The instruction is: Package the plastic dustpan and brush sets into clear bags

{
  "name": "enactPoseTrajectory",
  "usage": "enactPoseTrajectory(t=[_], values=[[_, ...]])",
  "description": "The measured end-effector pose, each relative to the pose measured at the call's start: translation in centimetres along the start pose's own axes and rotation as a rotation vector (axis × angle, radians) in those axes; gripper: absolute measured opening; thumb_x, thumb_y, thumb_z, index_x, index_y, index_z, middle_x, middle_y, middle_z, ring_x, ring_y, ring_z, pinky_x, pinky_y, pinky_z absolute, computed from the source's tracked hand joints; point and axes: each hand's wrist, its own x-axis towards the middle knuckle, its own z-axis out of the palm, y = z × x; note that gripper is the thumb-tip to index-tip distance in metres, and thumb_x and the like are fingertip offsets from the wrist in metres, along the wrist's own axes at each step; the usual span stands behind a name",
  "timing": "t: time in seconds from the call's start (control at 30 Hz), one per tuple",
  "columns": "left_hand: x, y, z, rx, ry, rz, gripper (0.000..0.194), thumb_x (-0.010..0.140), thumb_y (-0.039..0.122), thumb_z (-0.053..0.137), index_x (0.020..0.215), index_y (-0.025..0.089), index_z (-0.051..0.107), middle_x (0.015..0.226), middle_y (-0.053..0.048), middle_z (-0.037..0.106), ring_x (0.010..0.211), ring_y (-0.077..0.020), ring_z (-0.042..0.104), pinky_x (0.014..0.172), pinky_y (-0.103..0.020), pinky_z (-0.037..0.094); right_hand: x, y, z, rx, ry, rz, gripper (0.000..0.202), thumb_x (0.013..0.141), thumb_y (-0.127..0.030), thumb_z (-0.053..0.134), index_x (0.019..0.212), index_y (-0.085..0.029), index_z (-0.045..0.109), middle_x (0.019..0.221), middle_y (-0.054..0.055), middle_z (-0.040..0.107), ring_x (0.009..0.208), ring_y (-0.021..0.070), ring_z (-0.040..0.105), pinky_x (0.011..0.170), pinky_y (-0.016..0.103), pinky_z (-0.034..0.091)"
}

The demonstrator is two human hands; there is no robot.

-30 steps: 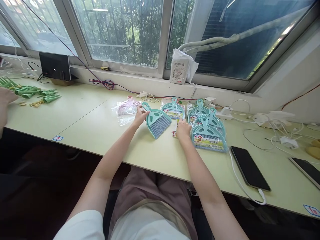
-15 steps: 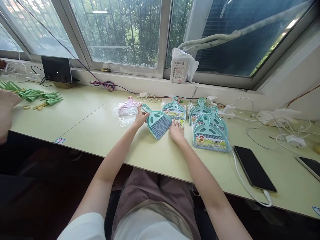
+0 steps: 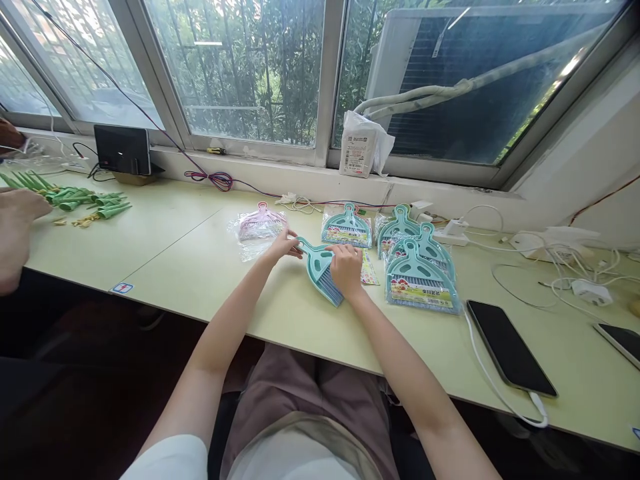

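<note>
A teal mini dustpan with a brush nested in it (image 3: 319, 261) is tilted over the table in front of me, its grey-blue bristles toward the near edge. My left hand (image 3: 284, 247) grips it by the looped handle. Curled over its right side, my right hand (image 3: 347, 268) hides part of the bristles. Partly behind that hand lies a colourful printed card (image 3: 369, 269). A pink set in clear wrap (image 3: 261, 223) lies beyond my left hand. One wrapped teal set (image 3: 347, 227) sits behind, and several more wrapped teal sets (image 3: 421, 283) overlap at right.
A phone (image 3: 511, 347) with a white charging cable lies at right, near tangled cables and plugs (image 3: 590, 280). At left are green rolled pieces (image 3: 75, 199), another person's hand (image 3: 20, 213) and a dark tablet (image 3: 123, 150). A box in plastic (image 3: 359, 150) stands on the sill.
The dustpan set has turned and shifted slightly right and nearer me. My right hand has moved from its bristle edge to close over its upper right side. The printed card shows more.
</note>
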Motion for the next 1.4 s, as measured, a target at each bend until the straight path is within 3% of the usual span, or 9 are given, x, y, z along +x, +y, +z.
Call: enactPoseTrajectory(t=[0.1,0.17,0.37,0.5,0.63,0.77,0.9,1.07,1.4], values=[[-0.3,0.6,-1.2,0.119,-0.125,-0.016,0.027,0.075,0.023,0.061,0.1,0.016,0.054,0.066,-0.006,0.07,0.059,-0.0192,0.069,0.068,-0.033,0.056,-0.3,-1.3,0.2,0.009,-0.094,-0.093,0.029,0.095,-0.029,0.043,0.109,-0.021,0.068,0.106,0.009,0.071,0.102,0.0236,0.055,0.095,0.038,0.028],[-0.3,0.6,-1.9,0.213,-0.205,-0.01,0.026,0.074,0.026,0.059,0.097,0.015,0.06,0.07,-0.007,0.071,0.059,-0.017,0.068,0.065,-0.028,0.055,-0.4,-1.8,0.2,0.015,-0.151,-0.075,0.029,0.093,-0.037,0.05,0.108,-0.021,0.068,0.104,0.008,0.071,0.102,0.0243,0.055,0.093,0.038,0.028],[0.0,0.1,-2.6,0.326,-0.285,0.019,0.035,0.075,0.038,0.061,0.1,0.013,0.066,0.071,-0.007,0.071,0.058,-0.0137,0.062,0.06,-0.025,0.049,-0.2,-2.3,-0.6,-0.023,-0.261,0.126,0.027,0.087,-0.031,0.057,0.11,-0.021,0.067,0.117,0.009,0.066,0.117,0.0269,0.051,0.09,0.037,0.034],[-0.3,0.2,-2.9,0.398,-0.391,0.036,0.05,0.079,0.05,0.059,0.11,0.012,0.066,0.076,-0.008,0.07,0.063,-0.0146,0.06,0.064,-0.028,0.048,-0.1,-2.5,-1.0,-0.076,-0.355,0.156,0.028,0.086,-0.029,0.058,0.111,-0.016,0.065,0.113,0.011,0.065,0.103,0.0243,0.06,0.084,0.032,0.04],[-0.7,0.2,-2.8,0.601,-0.49,0.169,0.064,0.071,0.054,0.068,0.125,0.02,0.061,0.105,-0.009,0.068,0.092,-0.0209,0.062,0.081,-0.03,0.047,-0.2,-2.4,-0.7,-0.092,-0.413,0.176,0.025,0.087,-0.024,0.055,0.105,-0.011,0.067,0.11,0.014,0.065,0.096,0.0236,0.063,0.078,0.029,0.043],[-0.4,-0.1,-2.1,0.79,-0.443,0.414,0.065,0.061,0.051,0.078,0.119,0.024,0.067,0.133,-0.009,0.056,0.123,-0.0274,0.048,0.101,-0.031,0.037,-0.1,-1.7,0.2,-0.011,-0.418,0.125,0.025,0.085,-0.024,0.055,0.1,-0.011,0.07,0.108,0.015,0.066,0.098,0.0232,0.062,0.082,0.029,0.043],[0.2,-0.3,-1.7,0.814,-0.482,0.417,0.054,0.065,0.05,0.076,0.11,0.021,0.072,0.119,-0.009,0.065,0.113,-0.0259,0.056,0.096,-0.03,0.04,0.2,-1.1,1.0,0.113,-0.398,0.114,0.025,0.079,-0.026,0.061,0.096,-0.012,0.073,0.102,0.011,0.071,0.099,0.0222,0.063,0.086,0.027,0.043],[0.3,-0.2,-2.3,0.8,-0.534,0.313,0.057,0.066,0.055,0.074,0.112,0.021,0.071,0.113,-0.006,0.07,0.104,-0.0233,0.06,0.086,-0.026,0.042,0.3,-1.0,1.2,0.22,-0.39,0.155,0.024,0.073,-0.026,0.066,0.092,-0.013,0.074,0.098,0.009,0.074,0.096,0.0221,0.066,0.087,0.027,0.045],[0.3,-0.7,-2.9,0.695,-0.524,0.281,0.054,0.064,0.051,0.078,0.107,0.019,0.07,0.095,-0.004,0.068,0.09,-0.0201,0.06,0.076,-0.027,0.041,0.7,-0.6,1.2,0.441,-0.366,0.323,0.012,0.064,-0.025,0.072,0.074,-0.02,0.073,0.087,0.004,0.075,0.09,0.0217,0.068,0.085,0.028,0.049]])
